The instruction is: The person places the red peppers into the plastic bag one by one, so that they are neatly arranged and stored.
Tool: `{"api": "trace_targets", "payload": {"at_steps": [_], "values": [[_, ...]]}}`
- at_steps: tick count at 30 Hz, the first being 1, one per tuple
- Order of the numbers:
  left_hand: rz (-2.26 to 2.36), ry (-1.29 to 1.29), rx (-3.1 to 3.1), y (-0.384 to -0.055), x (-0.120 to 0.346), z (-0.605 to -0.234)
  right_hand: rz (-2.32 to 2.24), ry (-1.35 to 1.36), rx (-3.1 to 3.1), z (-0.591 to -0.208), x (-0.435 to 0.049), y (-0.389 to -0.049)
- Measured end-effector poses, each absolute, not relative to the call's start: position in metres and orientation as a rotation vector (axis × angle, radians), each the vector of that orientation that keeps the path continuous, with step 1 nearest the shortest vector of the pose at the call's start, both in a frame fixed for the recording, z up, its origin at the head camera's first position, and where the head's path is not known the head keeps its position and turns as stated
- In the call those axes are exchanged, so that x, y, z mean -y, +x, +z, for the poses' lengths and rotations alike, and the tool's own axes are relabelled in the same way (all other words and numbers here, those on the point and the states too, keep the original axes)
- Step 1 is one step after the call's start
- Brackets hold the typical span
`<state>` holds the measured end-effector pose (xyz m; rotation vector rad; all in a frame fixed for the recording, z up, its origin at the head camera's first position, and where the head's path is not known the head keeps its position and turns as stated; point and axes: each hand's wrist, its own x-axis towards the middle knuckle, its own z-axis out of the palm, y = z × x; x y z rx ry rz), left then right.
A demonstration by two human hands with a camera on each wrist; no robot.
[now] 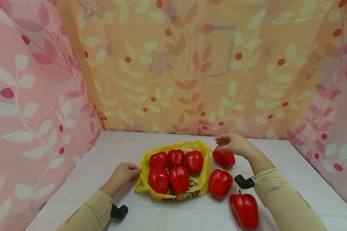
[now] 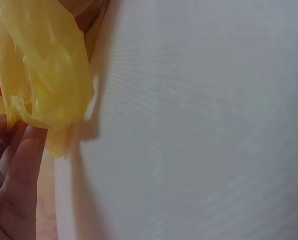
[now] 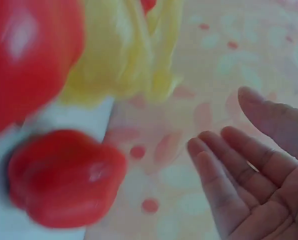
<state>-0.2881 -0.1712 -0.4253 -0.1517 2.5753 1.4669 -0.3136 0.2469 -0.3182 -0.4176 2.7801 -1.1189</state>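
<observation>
Several glossy red bell peppers (image 1: 179,180) sit in two rows inside a yellow plastic bag (image 1: 151,189) whose mouth is spread wide. At the bag's left edge, my left hand (image 1: 124,175) pinches the thin plastic; the left wrist view shows the bag's rim (image 2: 49,75) at the thumb and fingers. My right hand (image 1: 234,144) hovers over a bell pepper (image 1: 224,159) lying on its side at the bag's right. In the right wrist view that hand (image 3: 259,185) has its fingers extended and apart from the pepper (image 3: 66,180), with nothing in them.
Two more bell peppers stand to the right of the bag, one close beside it (image 1: 220,183) and one nearer the front (image 1: 244,210). All rests on a white table (image 1: 104,154). Patterned cloth (image 1: 173,64) encloses the back and sides.
</observation>
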Motion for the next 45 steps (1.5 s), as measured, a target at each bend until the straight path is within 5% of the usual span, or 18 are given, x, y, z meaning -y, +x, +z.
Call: {"api": "trace_targets", "payload": {"at_steps": [18,45], "values": [[1.482,-0.168,-2.566,-0.290,0.170,-0.428,-0.924,-0.434,-2.780,-0.366,-0.307,-0.335],[1.474,-0.158,-2.572,-0.292,0.170,-0.429,-0.866,-0.517,-2.778,-0.402,-0.306,-0.335]]}}
